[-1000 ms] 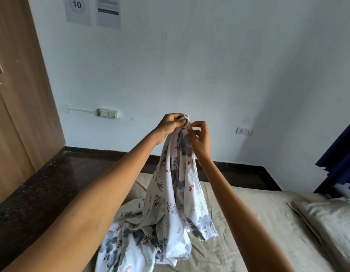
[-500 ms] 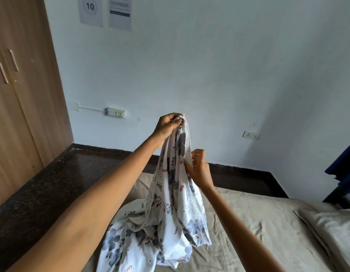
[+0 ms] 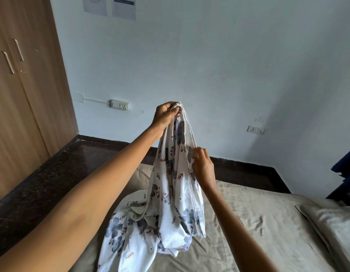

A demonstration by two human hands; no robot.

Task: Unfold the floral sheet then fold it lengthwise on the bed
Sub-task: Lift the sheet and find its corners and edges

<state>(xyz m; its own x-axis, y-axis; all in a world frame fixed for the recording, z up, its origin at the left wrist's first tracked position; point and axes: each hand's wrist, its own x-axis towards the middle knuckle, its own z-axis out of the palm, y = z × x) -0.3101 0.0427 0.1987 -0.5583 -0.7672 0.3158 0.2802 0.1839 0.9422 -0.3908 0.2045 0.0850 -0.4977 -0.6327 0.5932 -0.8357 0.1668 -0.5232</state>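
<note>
We are holding the floral sheet (image 3: 174, 195) bunched and hanging over the near-left part of the bed (image 3: 258, 222), its lower folds pooling on the beige cover. Our left hand (image 3: 165, 115) is staying up high, fingers clamped on the gathered top corner, while our right hand (image 3: 202, 165) is sliding down the right-hand edge from beside the left a second ago, fingers now pinching the hem lower down. We judge we are tracing the edge toward the next corner, so the unfolding is only beginning. Around us: a wardrobe (image 3: 23, 99) standing far left, a pillow (image 3: 334, 226) lying at the right. The sheet's own tangled folds are what is standing in the way.
</note>
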